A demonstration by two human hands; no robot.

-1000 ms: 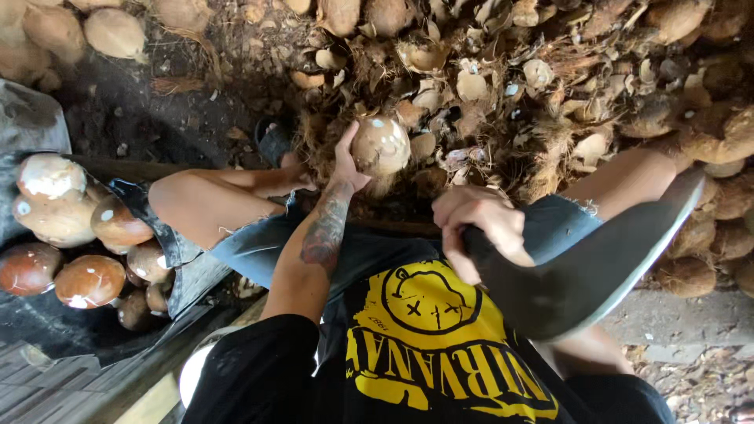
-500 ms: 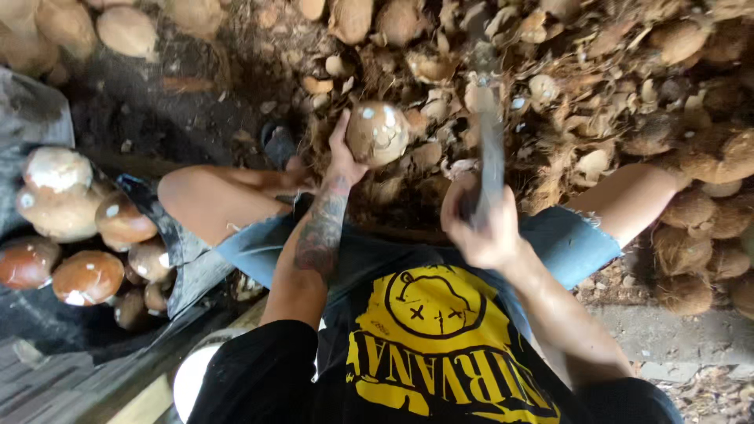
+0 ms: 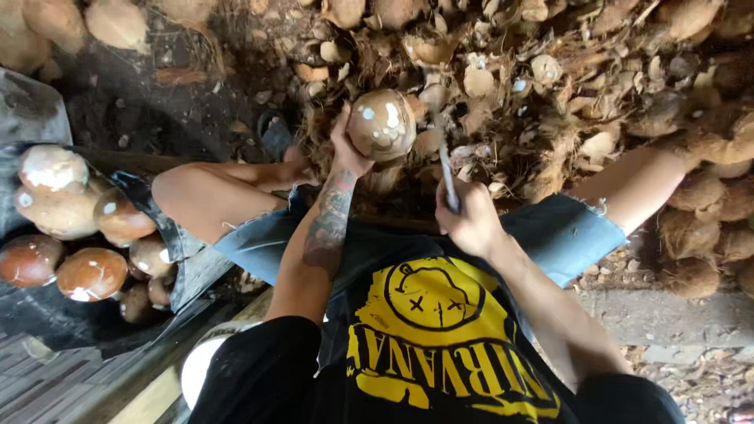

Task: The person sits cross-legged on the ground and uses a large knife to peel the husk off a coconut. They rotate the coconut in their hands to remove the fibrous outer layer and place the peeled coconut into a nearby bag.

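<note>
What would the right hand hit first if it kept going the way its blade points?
Probably the coconut held in the left hand. The right hand grips a blade that points up beside it; depth is unclear, so it might land in the husk pile instead.

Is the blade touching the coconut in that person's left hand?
Cannot tell. In the head view the blade stands edge-on just right of the coconut held by the left hand; neither contact nor gap shows plainly.
</note>
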